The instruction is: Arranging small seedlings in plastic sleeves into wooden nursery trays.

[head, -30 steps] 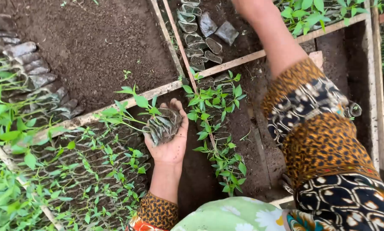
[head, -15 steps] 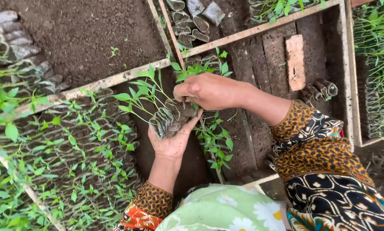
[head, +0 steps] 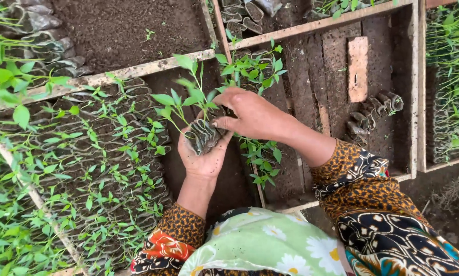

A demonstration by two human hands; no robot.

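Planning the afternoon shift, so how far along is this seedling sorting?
Done: the left bed is packed with seedling bags. In hand: the left hand cups a few bagged seedlings, right hand reaching onto them. Left: loose bags lie in the mostly bare right frame.
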